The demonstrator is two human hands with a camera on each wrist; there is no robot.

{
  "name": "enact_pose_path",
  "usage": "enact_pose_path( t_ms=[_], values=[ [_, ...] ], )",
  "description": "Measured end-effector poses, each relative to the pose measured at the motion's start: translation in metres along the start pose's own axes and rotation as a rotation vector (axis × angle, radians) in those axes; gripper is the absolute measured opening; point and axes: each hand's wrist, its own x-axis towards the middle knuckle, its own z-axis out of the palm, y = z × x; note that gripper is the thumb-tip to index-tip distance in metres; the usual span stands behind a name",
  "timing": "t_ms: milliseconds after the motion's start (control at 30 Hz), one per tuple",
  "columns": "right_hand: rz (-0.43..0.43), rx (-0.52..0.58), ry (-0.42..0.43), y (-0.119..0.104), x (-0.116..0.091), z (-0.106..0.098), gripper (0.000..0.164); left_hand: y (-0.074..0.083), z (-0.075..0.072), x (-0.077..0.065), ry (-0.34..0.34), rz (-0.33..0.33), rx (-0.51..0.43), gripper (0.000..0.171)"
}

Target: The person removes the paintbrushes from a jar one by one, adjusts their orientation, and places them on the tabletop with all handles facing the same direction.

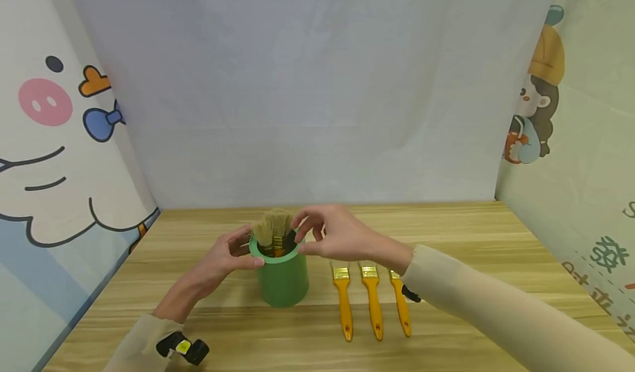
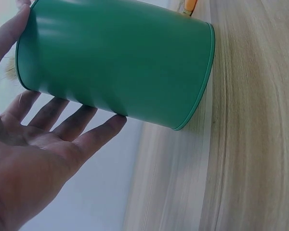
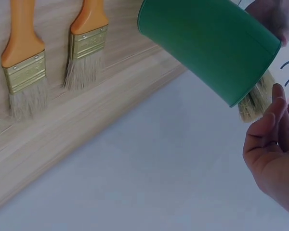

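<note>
A green cylindrical pot [image 1: 284,284] stands on the table with several bristle brushes [image 1: 272,223] inside, bristles up. My left hand [image 1: 225,256] grips the pot from the left, thumb at the front of the rim; its fingers [image 2: 72,122] touch the pot's side in the left wrist view. Over the right side of the rim, my right hand [image 1: 337,231] pinches the end of a slim black object [image 1: 290,241] whose lower part is hidden in the pot. In the right wrist view the curled right hand [image 3: 274,144] is beside the bristles [image 3: 256,102], its hold mostly hidden.
To the right of the pot, three flat paintbrushes with yellow-orange handles lie side by side: the nearest one [image 1: 344,306], a middle one [image 1: 373,306] and a right one [image 1: 402,306] partly under my right forearm. Pale curtain [image 1: 327,113] hangs behind the wooden table [image 1: 223,328].
</note>
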Motion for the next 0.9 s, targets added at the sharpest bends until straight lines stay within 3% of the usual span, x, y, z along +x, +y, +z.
enact_pose_path(
  t_ms=[333,900],
  values=[
    [-0.005,-0.016,-0.023,-0.001,0.021,0.018,0.037,-0.001,0.0,0.0,-0.009,0.016,0.005,0.078],
    [0.046,-0.04,-0.039,-0.008,0.032,0.03,0.053,-0.002,-0.001,0.0,-0.024,0.026,-0.001,0.076]
  ],
)
